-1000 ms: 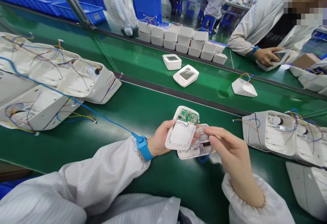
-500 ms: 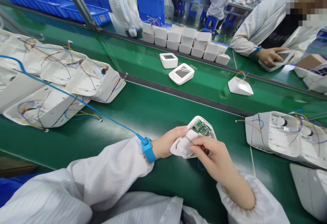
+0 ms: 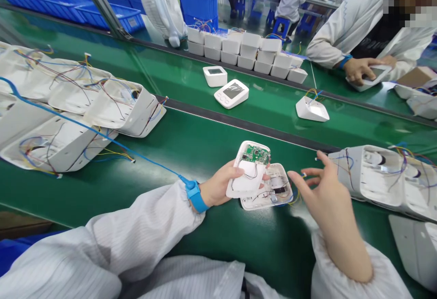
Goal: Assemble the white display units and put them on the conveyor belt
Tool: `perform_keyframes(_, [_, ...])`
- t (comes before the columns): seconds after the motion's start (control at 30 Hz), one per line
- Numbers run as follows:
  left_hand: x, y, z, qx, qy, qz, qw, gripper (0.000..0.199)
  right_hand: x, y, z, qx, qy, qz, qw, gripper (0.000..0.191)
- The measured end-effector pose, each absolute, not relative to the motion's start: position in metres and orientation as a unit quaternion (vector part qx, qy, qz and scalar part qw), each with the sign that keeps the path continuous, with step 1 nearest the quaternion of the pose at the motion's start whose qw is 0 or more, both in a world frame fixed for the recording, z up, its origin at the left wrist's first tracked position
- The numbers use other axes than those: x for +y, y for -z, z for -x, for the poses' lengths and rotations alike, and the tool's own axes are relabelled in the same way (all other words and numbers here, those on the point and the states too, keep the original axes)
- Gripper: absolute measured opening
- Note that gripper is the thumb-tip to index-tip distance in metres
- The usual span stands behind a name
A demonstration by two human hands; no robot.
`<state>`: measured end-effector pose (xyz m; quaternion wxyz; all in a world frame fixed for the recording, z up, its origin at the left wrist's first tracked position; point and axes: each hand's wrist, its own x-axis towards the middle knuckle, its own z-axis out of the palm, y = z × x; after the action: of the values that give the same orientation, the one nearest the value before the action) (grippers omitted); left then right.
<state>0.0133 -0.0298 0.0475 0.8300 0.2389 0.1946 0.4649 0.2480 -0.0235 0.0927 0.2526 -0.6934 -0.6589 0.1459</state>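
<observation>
My left hand [image 3: 220, 181] grips a white plastic housing half [image 3: 247, 183], thumb on its face. A green circuit board [image 3: 256, 154] shows at its upper end, and thin dark wires lie over the white part below. Partly under it is an open white housing shell [image 3: 282, 174] with dark parts and wires inside. To the right, my right hand [image 3: 322, 190] has its thumb and fingers apart. A small white connector [image 3: 303, 174] on coloured wires shows between thumb and fingers; whether it touches them I cannot tell. A blue wrist strap [image 3: 198, 197] with a cord circles my left wrist.
Open white shells [image 3: 126, 108] with loose wires crowd the left, and more shells [image 3: 372, 171] stand at right. Two devices with screens [image 3: 232, 93] and a wired shell [image 3: 312, 109] sit on the green belt. Across it, a co-worker's hand [image 3: 357, 70] rests on a device.
My right hand has left the housing half, moving right, and its fingers have spread. The housing half has turned upright, and the open shell now shows beside it. The belt devices have shifted left.
</observation>
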Motion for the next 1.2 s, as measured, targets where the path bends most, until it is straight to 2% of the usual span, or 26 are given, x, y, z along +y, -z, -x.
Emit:
perform_keyframes(0.07, [-0.030,-0.047,-0.013,0.214,-0.465,-0.244,0.823,0.056,-0.019,-0.096,-0.260,-0.665,-0.129,0.713,0.179,0.056])
perform_keyframes(0.13, [-0.031,-0.048,-0.012,0.232,-0.467,-0.246,0.817,0.054,-0.018,-0.099,-0.267,-0.693,-0.165,0.690,0.128,0.058])
perform_keyframes(0.2, [-0.032,-0.048,-0.012,0.244,-0.466,-0.248,0.813,0.054,-0.019,-0.100,-0.266,-0.728,-0.190,0.638,0.165,0.053])
perform_keyframes(0.3, [-0.033,-0.046,-0.013,0.248,-0.469,-0.260,0.807,0.054,-0.025,-0.099,-0.250,-0.754,-0.210,0.547,0.298,0.027])
perform_keyframes(0.37, [-0.034,-0.043,-0.013,0.239,-0.473,-0.281,0.800,0.055,-0.030,-0.098,-0.236,-0.754,-0.265,0.492,0.346,0.020])
perform_keyframes(0.5, [-0.034,-0.042,-0.014,0.248,-0.479,-0.339,0.771,0.056,-0.038,-0.091,-0.218,-0.701,-0.464,0.403,0.362,0.022])
perform_keyframes(0.57, [-0.034,-0.044,-0.013,0.252,-0.478,-0.346,0.767,0.053,-0.039,-0.087,-0.214,-0.674,-0.502,0.411,0.354,0.022])
perform_keyframes(0.63, [-0.035,-0.047,-0.013,0.241,-0.475,-0.338,0.776,0.050,-0.039,-0.082,-0.213,-0.677,-0.446,0.467,0.352,0.020])
perform_keyframes(0.73, [-0.036,-0.050,-0.013,0.233,-0.477,-0.325,0.783,0.048,-0.037,-0.074,-0.211,-0.712,-0.254,0.547,0.360,0.017])
perform_keyframes(0.83, [-0.038,-0.050,-0.012,0.252,-0.470,-0.330,0.779,0.045,-0.034,-0.066,-0.210,-0.767,-0.098,0.539,0.334,0.013])
perform_keyframes(0.9, [-0.038,-0.048,-0.012,0.252,-0.462,-0.342,0.779,0.042,-0.032,-0.064,-0.211,-0.794,-0.044,0.525,0.305,0.016])
perform_keyframes(1.03, [-0.038,-0.047,-0.012,0.229,-0.460,-0.380,0.770,0.048,-0.030,-0.071,-0.215,-0.812,-0.055,0.520,0.258,0.019])
perform_keyframes(1.2, [-0.040,-0.046,-0.013,0.249,-0.465,-0.452,0.720,0.060,-0.039,-0.083,-0.207,-0.789,-0.228,0.502,0.272,0.024])
